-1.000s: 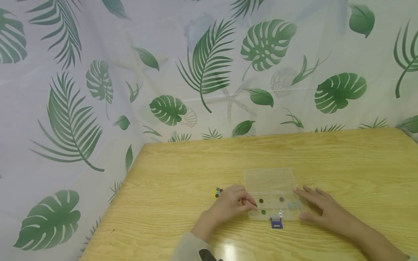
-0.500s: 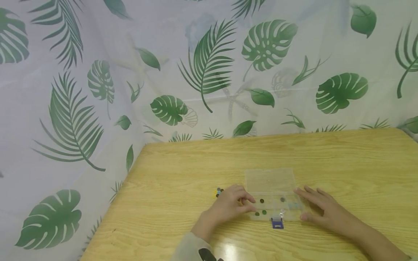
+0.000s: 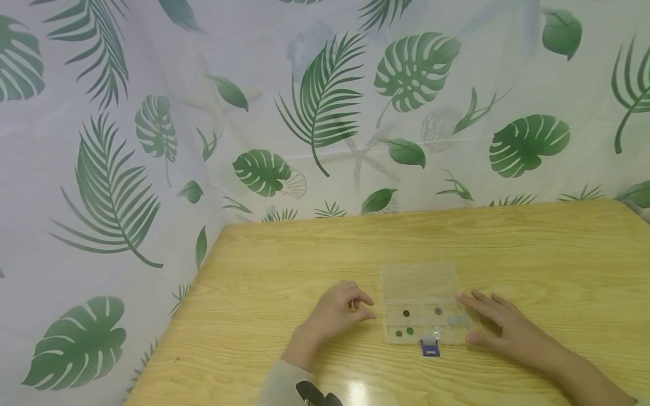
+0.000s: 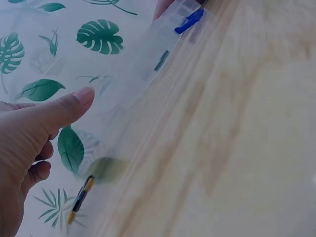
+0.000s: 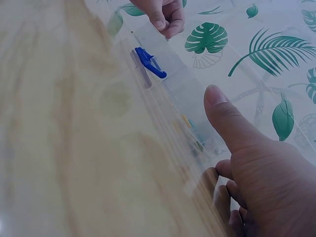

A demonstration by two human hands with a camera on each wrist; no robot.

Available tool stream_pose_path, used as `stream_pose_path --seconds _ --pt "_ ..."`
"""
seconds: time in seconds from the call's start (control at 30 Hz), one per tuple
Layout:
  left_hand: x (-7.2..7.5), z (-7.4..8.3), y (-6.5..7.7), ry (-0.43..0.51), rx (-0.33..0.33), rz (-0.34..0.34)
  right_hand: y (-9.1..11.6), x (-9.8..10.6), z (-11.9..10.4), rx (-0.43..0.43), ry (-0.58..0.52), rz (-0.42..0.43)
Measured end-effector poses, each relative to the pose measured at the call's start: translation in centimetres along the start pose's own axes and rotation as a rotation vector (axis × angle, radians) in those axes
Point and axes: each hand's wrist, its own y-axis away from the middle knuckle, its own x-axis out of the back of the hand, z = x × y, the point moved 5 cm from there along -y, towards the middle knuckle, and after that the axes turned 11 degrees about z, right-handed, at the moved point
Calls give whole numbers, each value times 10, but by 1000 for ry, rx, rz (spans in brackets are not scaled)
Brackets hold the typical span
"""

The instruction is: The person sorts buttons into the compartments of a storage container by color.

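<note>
A clear plastic compartment box (image 3: 390,312) lies on the table with its lid (image 3: 418,282) folded back and a blue latch (image 3: 430,348) at the front. Inside are a dark button (image 3: 406,313), a grey button (image 3: 438,311), a green button (image 3: 409,331), a dark green button (image 3: 398,334) and some clear and pale blue ones. My left hand (image 3: 337,310) hovers just left of the box, thumb and forefinger apart, nothing visible between them. My right hand (image 3: 500,324) rests against the box's right side with straight fingers. In the left wrist view, small buttons (image 4: 80,200) lie near my left hand; the head view hides them behind it.
The wooden table (image 3: 315,248) extends around the box on every side. A leaf-printed white cloth (image 3: 345,113) hangs along its back and left edges. A dark band (image 3: 317,395) sits at my left cuff.
The dark green button has left my left fingers and lies in the front-left compartment. My left hand has drawn back leftward from the box, now covering the loose buttons. My right hand stays put.
</note>
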Motion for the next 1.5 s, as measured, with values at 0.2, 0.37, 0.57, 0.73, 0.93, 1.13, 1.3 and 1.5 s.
stream_pose_path --seconds 0.2,0.37,0.57,0.73,0.93,1.13,1.3,1.5 --pt "12 -27 12 18 188 -18 0 -2 0 -12 7 -7" --pt "22 -45 21 69 334 -17 -1 -3 1 -14 4 -11" --pt "30 -61 26 85 387 1 -2 -2 1 -10 33 6" --pt "36 -66 27 69 397 25 -2 0 0 -20 32 5" --pt "38 -70 29 82 414 16 -2 0 0 -28 24 -1" --pt "30 -79 35 91 436 -9 0 -1 1 -10 37 6" --pt "27 -81 37 73 413 1 2 -1 3 29 82 28" --pt "25 -81 37 50 396 -1 3 -1 5 48 104 37"
